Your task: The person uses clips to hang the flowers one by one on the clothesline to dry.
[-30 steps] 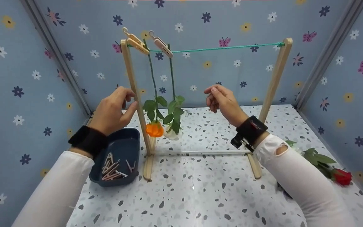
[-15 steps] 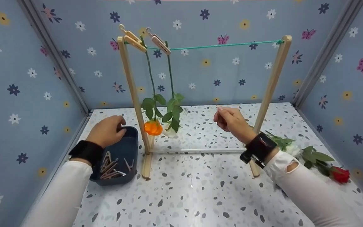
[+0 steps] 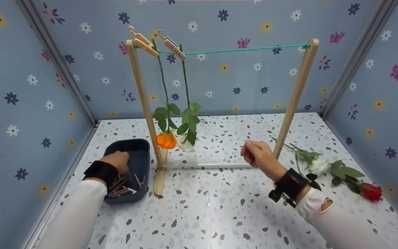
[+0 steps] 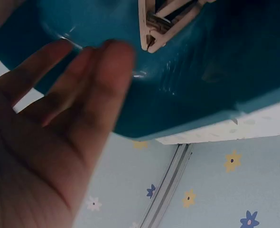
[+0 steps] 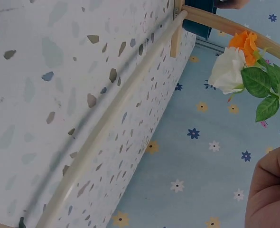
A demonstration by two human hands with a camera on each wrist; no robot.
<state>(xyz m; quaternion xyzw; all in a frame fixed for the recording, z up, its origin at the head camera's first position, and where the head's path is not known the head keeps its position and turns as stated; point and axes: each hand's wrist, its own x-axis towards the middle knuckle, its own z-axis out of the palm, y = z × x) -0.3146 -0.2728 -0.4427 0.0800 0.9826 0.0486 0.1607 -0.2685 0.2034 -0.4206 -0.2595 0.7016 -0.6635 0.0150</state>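
Observation:
My left hand [image 3: 117, 162] reaches down into a dark blue bin [image 3: 139, 157], its fingers extended and holding nothing. Several wooden clothespins [image 3: 117, 189] lie in the bin; in the left wrist view one clothespin [image 4: 154, 33] is just beyond the fingertips, apart from them. My right hand [image 3: 262, 157] hovers near the right post, fingers loosely curled with nothing visible in them. From a green cord [image 3: 240, 50] hang an orange rose [image 3: 166, 140] and a white rose [image 3: 187, 145], heads down. A yellowish clothespin [image 3: 146, 45] and a pinkish clothespin [image 3: 174, 47] clip their stems.
A wooden frame with a left post [image 3: 143, 100] and right post [image 3: 294, 100] carries the cord, joined low by a white rod [image 3: 209, 166]. At right on the speckled table [image 3: 192, 214] lie a white rose [image 3: 318, 166] and a red rose [image 3: 371, 192]. Flower-patterned walls enclose three sides.
My left hand has come down from beside the left post into the bin. My right hand has dropped lower and slightly right. The hanging roses stay in place.

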